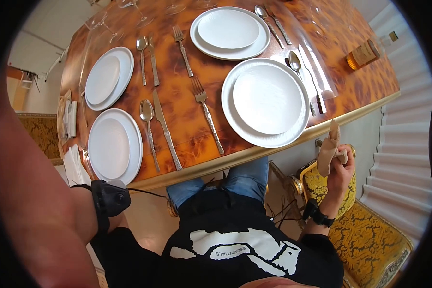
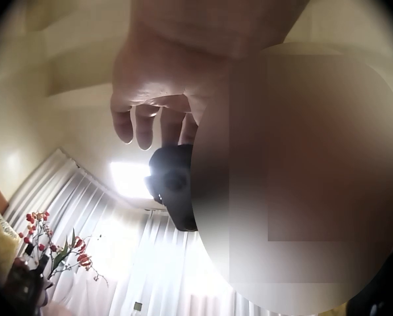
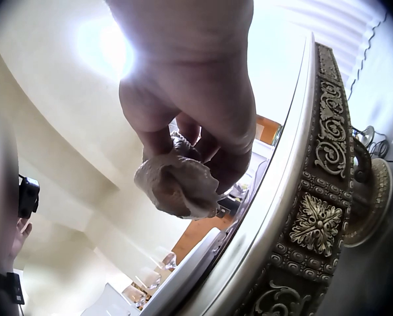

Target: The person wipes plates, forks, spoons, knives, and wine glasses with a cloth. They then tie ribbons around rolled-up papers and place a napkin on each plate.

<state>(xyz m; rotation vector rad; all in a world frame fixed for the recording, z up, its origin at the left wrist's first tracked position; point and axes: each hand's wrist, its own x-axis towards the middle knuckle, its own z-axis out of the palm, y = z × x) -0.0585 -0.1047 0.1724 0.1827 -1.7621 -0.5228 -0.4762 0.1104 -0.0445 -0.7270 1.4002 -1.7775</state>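
Four place settings lie on the glossy amber-patterned counter [image 1: 187,122], each a small white plate stacked on a larger white plate [image 1: 235,115]; the glasses at the far edge are cut off. The right hand [image 1: 340,168] grips a crumpled beige cloth napkin [image 1: 328,149] beside the counter's edge, above the yellow brocade chair [image 1: 369,235]. The left hand [image 2: 158,99] hangs near the head, fingers loosely curled, holding nothing.

An oval table [image 1: 187,129] with a glossy amber tortoiseshell top and gold rim is seen from above. Four place settings are laid on it: stacked white plates [image 1: 266,102], each flanked by a fork [image 1: 207,114], knife [image 1: 166,129] and spoon [image 1: 148,128]. A whisky bottle [image 1: 369,52] is lying at the far right edge.
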